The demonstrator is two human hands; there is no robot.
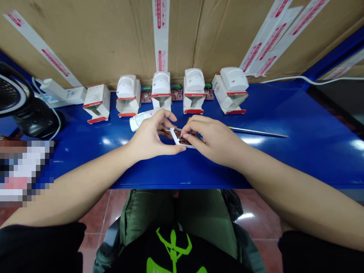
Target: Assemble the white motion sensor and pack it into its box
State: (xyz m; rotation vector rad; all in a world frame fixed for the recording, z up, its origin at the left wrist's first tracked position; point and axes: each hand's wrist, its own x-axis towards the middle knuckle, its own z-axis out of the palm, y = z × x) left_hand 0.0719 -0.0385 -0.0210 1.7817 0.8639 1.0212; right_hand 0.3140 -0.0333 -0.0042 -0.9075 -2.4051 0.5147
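Holding a white casing [180,138] between two hands

Both the left hand [150,138] and the right hand [212,139] pinch the casing at its edges, fingers narrow, just over the blue table [298,151]. Its long axis runs diagonally, from far-left to near-right. The open face with a red board looks upward. A screwdriver [257,132] lies behind the right hand.

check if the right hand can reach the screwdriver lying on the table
Probably yes: the screwdriver lies on the blue table just beside the right hand, with nothing between them. That hand is busy, though, pinching a small board together with the left hand.
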